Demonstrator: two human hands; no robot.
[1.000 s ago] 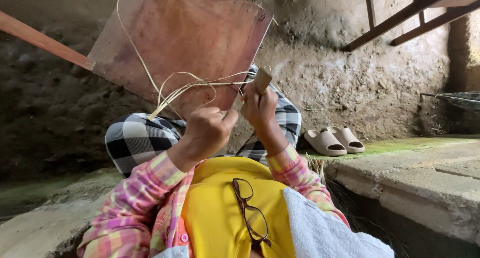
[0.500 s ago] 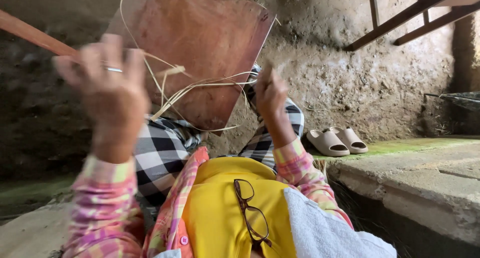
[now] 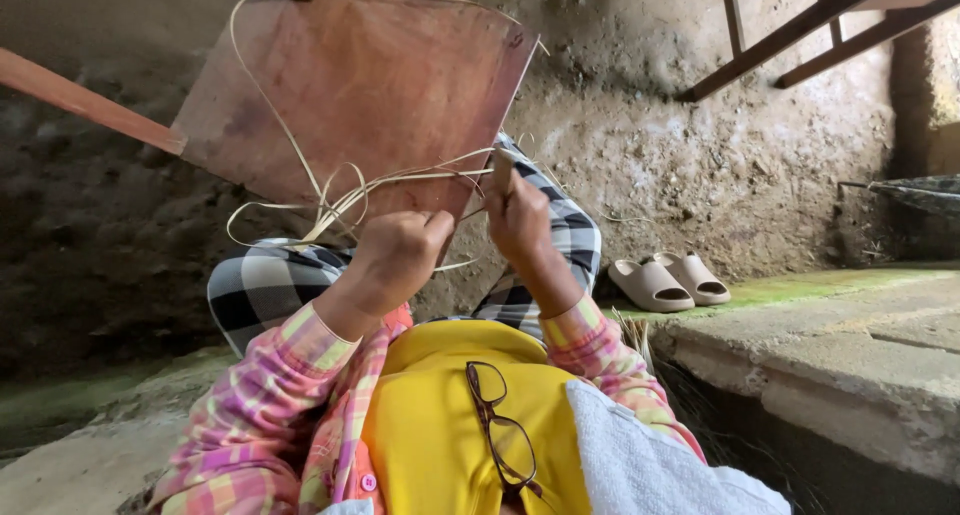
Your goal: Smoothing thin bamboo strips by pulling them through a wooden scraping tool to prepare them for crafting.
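My left hand [image 3: 395, 255] is closed around a bundle of thin pale cane strips [image 3: 345, 200] that loop up and away from my fist. My right hand [image 3: 520, 215] pinches a small flat brown piece [image 3: 503, 170] upright, with the strips running to it. Both hands are held close together above my knees in black-and-white checked trousers [image 3: 265, 280]. A reddish-brown wooden board [image 3: 380, 75] leans behind the hands, with one long strip curving up over it.
A pair of beige slippers [image 3: 668, 280] lies on the dirt to the right. A concrete step [image 3: 850, 365] runs along the right. Dark wooden furniture legs [image 3: 790, 35] stand at the top right. Glasses [image 3: 505, 430] hang on my yellow top.
My left hand had swung up and out to the left, pulling the strips; now it has come back down beside my right hand. The right hand stayed nearly still.
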